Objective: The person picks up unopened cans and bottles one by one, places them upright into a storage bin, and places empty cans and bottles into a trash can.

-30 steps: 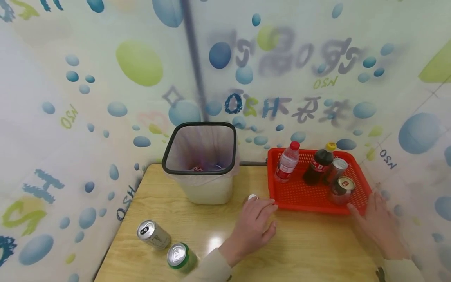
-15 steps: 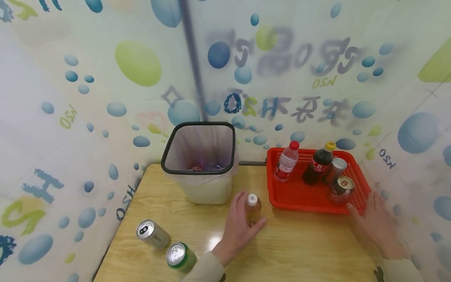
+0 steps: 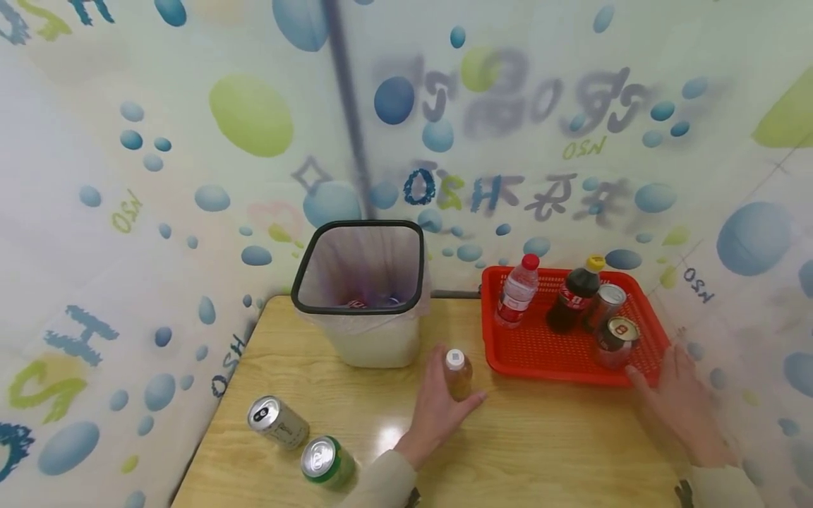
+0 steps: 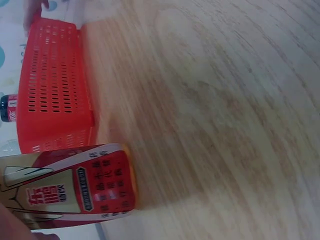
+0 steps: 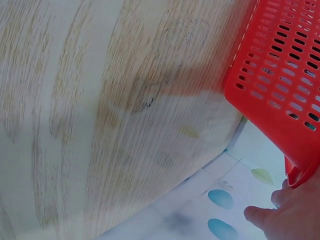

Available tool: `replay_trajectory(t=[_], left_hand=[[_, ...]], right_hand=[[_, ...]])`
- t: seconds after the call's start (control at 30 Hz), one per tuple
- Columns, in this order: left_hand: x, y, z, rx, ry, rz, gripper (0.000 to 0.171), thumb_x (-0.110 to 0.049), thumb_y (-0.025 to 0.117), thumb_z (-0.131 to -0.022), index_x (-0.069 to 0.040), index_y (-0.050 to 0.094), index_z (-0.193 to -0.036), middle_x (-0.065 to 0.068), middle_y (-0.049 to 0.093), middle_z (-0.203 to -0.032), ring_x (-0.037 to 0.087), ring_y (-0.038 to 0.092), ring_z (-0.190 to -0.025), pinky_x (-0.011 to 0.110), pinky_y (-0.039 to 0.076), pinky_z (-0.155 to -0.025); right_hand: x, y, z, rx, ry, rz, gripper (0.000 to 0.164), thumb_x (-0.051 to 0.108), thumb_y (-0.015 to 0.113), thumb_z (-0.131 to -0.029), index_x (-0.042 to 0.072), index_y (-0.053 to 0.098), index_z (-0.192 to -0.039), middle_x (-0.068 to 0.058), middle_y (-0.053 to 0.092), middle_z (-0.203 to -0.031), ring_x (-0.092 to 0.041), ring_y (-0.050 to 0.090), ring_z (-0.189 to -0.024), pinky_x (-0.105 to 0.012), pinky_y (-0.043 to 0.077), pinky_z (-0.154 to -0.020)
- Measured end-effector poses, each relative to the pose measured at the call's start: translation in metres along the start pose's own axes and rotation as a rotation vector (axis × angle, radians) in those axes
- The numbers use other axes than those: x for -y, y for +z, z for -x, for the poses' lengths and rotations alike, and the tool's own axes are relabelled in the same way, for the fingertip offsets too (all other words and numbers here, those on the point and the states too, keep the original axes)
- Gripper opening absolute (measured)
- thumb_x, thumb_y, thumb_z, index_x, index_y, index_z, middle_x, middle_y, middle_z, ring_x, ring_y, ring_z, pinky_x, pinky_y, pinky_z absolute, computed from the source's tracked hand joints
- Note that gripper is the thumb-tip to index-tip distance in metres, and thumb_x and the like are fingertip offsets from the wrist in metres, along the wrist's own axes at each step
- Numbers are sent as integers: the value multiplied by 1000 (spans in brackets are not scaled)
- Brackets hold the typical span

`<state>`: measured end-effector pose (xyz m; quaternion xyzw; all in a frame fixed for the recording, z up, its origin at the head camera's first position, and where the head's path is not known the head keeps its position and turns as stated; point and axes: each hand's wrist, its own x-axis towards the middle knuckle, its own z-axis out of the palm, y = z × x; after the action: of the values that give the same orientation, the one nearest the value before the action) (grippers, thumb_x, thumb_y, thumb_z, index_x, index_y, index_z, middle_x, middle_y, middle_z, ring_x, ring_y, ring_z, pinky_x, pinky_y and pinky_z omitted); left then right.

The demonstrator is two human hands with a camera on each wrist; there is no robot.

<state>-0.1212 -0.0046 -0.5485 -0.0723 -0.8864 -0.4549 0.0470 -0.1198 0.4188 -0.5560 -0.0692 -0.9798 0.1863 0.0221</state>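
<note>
A small drink bottle [image 3: 459,377] with a white cap stands upright on the table; its gold and red label [image 4: 65,185] shows in the left wrist view. My left hand [image 3: 435,416] is curled round it from the left, thumb in front. At the right, my right hand [image 3: 686,409] rests against the front right corner of a red plastic basket [image 3: 540,368], fingers fairly straight, thumb apart. Inside the basket are a red-capped bottle [image 3: 517,293], a yellow-capped cola bottle [image 3: 574,300], a silver-topped can [image 3: 606,307] and a dark can [image 3: 617,340].
A bin [image 3: 375,346] with a black rim and clear liner stands behind and left of the bottle, a few items at its bottom. Front left on the table are a silver can [image 3: 277,422] and a green can [image 3: 327,462]. Patterned curtains [image 3: 254,176] enclose the table.
My left hand has moved from over the bottle's front to its left side and now wraps round it. The bottle has stayed nearly in place. My right hand has not moved.
</note>
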Motion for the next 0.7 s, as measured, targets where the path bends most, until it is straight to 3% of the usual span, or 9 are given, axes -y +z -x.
replay_trajectory(t=[0.2,0.4,0.53,0.7], left_hand=[[2,5,-2,4,-8,34,97,-47,78,-78,-11,25,-151,8,36,-151,25,39,-135,46,34,-107],[7,2,-4,-72,44,56,83,-24,82,-78,-6,35,-145,12,48,-141,27,49,-126,45,39,-104],[7,3,-7,-92,52,48,80,-25,84,-76,-5,41,-140,12,53,-134,28,53,-120,46,43,-100],[4,1,-8,-68,24,71,74,-24,86,-73,-8,47,-133,8,58,-125,27,57,-112,49,47,-94]], right_hand=[[-3,0,2,-17,0,14,101,61,40,-95,-13,-6,-147,-40,-2,-149,-59,1,-135,-77,9,-96],[-1,2,1,1,8,1,101,61,39,-96,-15,-7,-145,-42,-3,-148,-58,-4,-135,-76,7,-98],[-4,2,0,-7,7,14,102,61,39,-96,-15,-7,-145,-42,-3,-148,-57,-4,-135,-76,6,-98],[-5,2,0,5,4,-13,102,61,39,-96,-13,-9,-146,-41,-6,-148,-57,-8,-135,-75,2,-99]])
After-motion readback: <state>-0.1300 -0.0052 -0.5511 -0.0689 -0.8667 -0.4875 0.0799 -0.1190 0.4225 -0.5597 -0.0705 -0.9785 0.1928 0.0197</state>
